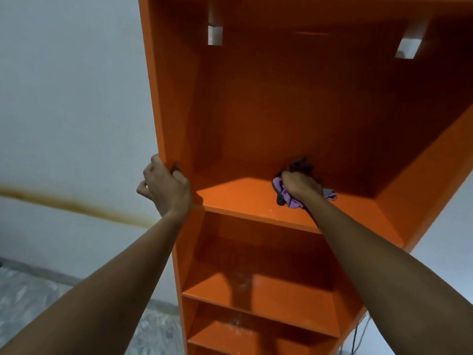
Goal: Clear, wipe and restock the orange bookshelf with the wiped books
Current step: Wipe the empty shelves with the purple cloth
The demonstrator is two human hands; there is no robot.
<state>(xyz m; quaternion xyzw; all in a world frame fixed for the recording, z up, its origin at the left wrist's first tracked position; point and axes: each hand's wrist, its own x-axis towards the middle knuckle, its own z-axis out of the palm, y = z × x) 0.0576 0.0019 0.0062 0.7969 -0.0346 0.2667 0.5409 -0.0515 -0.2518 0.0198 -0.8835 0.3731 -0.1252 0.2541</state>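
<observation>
The tall orange bookshelf (294,103) fills the middle and right of the head view, and no books stand in its compartments. My right hand (300,185) grips a bunched purple and grey cloth (285,194) on the upper shelf board (243,196), near its middle. My left hand (166,185) holds the front edge of the shelf's left side panel (169,111), fingers curled round it at board height. Pale dust streaks show on the lower boards (256,295).
A white wall (71,98) with a brown stain line (76,204) stands left of the shelf. Grey patterned floor (38,298) lies at the lower left. Dark cables (358,336) hang by the shelf's lower right side. Two rectangular cut-outs (215,34) pierce the back panel.
</observation>
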